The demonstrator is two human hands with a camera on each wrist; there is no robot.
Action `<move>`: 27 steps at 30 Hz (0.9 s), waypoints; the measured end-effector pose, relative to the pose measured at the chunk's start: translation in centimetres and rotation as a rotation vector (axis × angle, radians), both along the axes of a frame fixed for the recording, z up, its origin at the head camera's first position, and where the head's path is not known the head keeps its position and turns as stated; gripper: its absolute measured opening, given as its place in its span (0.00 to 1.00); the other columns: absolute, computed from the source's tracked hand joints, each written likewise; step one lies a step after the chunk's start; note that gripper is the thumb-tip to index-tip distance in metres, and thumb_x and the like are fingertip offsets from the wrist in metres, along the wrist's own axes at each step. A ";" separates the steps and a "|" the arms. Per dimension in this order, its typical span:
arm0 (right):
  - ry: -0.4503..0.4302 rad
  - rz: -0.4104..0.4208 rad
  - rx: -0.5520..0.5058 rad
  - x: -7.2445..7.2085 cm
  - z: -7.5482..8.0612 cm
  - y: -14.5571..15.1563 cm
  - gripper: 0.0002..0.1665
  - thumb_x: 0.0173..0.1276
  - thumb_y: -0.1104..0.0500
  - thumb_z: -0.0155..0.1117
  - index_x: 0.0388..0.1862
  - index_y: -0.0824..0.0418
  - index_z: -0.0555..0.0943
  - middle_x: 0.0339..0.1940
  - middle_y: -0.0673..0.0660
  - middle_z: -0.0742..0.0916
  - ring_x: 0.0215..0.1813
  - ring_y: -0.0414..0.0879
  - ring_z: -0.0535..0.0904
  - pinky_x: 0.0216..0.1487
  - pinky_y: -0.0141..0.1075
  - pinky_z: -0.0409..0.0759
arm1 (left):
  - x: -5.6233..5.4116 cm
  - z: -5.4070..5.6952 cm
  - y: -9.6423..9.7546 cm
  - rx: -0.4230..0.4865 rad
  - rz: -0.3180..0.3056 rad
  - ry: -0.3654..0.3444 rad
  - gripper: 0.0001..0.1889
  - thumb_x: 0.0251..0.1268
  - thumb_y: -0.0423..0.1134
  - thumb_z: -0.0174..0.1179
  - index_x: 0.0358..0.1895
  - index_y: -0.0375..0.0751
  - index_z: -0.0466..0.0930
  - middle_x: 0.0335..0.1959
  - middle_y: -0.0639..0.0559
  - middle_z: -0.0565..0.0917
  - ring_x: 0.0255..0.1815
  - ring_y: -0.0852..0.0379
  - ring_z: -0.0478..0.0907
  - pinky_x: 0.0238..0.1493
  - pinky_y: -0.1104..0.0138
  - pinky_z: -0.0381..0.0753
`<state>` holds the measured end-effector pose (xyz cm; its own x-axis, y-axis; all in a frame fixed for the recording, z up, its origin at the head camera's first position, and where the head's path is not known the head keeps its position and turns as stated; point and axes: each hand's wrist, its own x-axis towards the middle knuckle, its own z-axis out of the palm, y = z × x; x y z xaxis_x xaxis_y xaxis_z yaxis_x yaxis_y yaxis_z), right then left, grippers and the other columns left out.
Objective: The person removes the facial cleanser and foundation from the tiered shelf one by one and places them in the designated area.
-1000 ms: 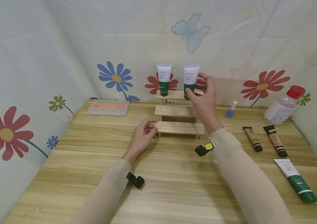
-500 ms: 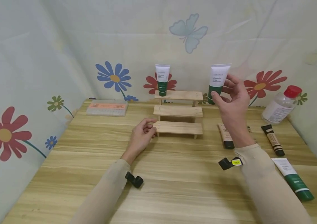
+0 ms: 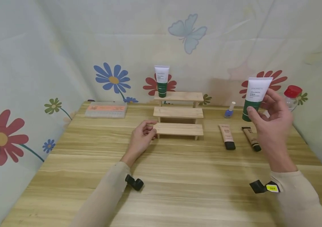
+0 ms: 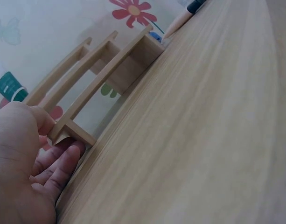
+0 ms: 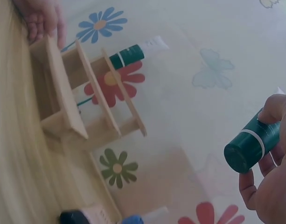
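My right hand [image 3: 276,126] grips a white and green squeeze tube [image 3: 256,97], held up above the table's right side, cap down. In the right wrist view its green end [image 5: 245,149] points toward the stand. My left hand [image 3: 141,138] pinches the left end of the lowest step of a three-step wooden display stand [image 3: 178,128]; the left wrist view shows the thumb above and fingers curled beneath that step [image 4: 101,77]. A matching white and green tube [image 3: 162,81] stands upright on the left of the top step.
On the right of the table lie a BB cream tube [image 3: 227,137] and a tan tube with black ends [image 3: 252,138]. Behind them stands a blue nail polish bottle [image 3: 229,111]. A red-capped bottle [image 3: 293,91] is partly hidden by my right hand. A flat clear case [image 3: 106,110] lies back left.
My right hand has lifted its tube off the right of the top step and carried it rightward. The left hand stays at the stand. My right arm now covers the larger tube lying front right.
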<state>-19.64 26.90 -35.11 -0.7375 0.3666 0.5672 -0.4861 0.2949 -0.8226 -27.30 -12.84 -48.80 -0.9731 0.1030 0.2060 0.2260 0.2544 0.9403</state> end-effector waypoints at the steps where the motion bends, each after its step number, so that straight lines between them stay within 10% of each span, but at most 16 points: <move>1: -0.012 -0.016 0.009 0.3 -0.3 0.4 0.36 0.75 0.71 0.72 0.79 0.52 0.80 0.66 0.51 0.86 0.58 0.48 0.80 0.56 0.23 0.86 | 0.0 0.0 0.0 0.001 0.001 0.000 0.15 0.85 0.35 0.62 0.68 0.48 0.85 0.46 0.43 0.88 0.42 0.47 0.89 0.45 0.62 0.95; 27: -0.512 -0.227 0.043 10.1 -9.9 5.9 0.40 0.72 0.71 0.76 0.80 0.53 0.78 0.54 0.40 0.83 0.53 0.35 0.81 0.45 0.15 0.82 | 0.1 -0.1 0.1 0.019 -0.008 0.015 0.16 0.85 0.34 0.63 0.69 0.47 0.85 0.47 0.41 0.87 0.44 0.43 0.89 0.46 0.61 0.95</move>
<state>-9.49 32.79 -44.99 -0.8279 0.5328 0.1753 0.0518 0.3839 -0.9219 -27.23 -12.79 -48.91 -0.9690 0.1069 0.2228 0.2423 0.2343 0.9415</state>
